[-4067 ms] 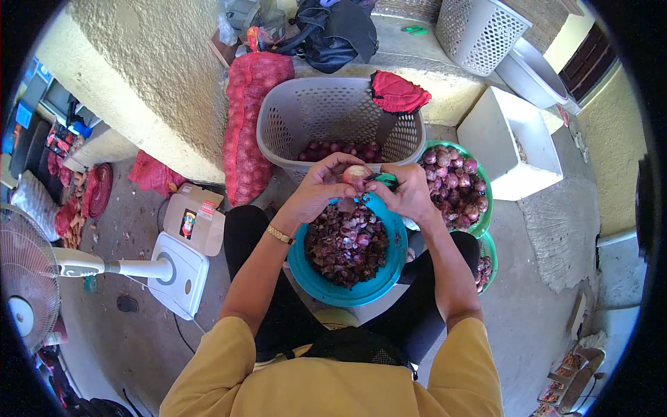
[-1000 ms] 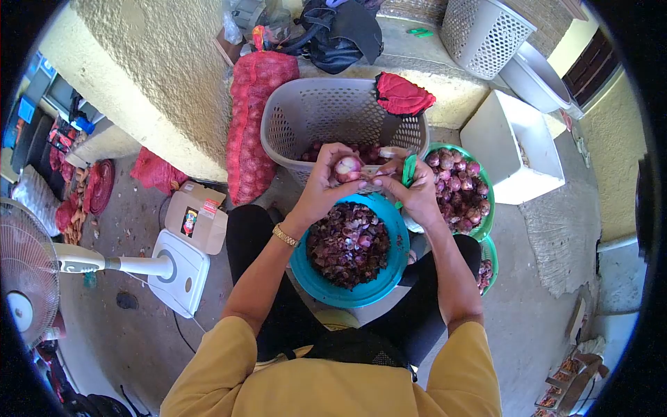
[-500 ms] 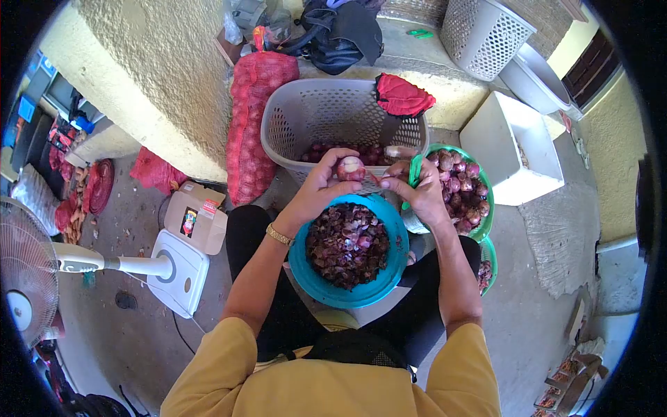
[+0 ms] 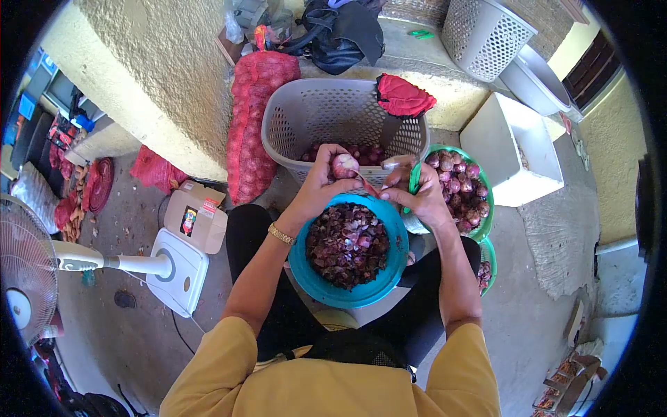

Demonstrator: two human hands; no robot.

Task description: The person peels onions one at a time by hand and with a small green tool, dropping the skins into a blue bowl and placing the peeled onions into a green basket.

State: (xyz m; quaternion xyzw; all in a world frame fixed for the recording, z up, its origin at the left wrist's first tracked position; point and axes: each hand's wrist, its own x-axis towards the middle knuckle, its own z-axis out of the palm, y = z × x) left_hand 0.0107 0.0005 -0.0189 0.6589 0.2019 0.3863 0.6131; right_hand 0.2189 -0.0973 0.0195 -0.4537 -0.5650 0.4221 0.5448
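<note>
A red onion (image 4: pixel 344 165) with pale, partly bared flesh is held in my left hand (image 4: pixel 322 182), above the far rim of a blue basin (image 4: pixel 299 267). My right hand (image 4: pixel 424 191) is closed around a green-handled knife (image 4: pixel 415 178), and its thumb and finger pinch a strip of reddish skin that reaches to the onion. Dark onion skins (image 4: pixel 347 247) fill the basin between my knees. Just beyond both hands stands a grey perforated basket (image 4: pixel 323 94) with onions (image 4: pixel 368 154) at its bottom. To the right, a green basket (image 4: pixel 490 208) holds many unpeeled onions.
A red mesh sack (image 4: pixel 256 125) of onions leans beside the grey basket. Red cloth (image 4: pixel 405 96) hangs on its rim. A white box (image 4: pixel 514 149) stands at the right. On the left are a fan (image 4: pixel 83 258) and a carton (image 4: pixel 196 217). A black bag (image 4: pixel 344 35) lies behind.
The onion has turned in my left hand and sits slightly further left. My right hand has shifted a little, and the skin strip now stretches between the onion and my fingers.
</note>
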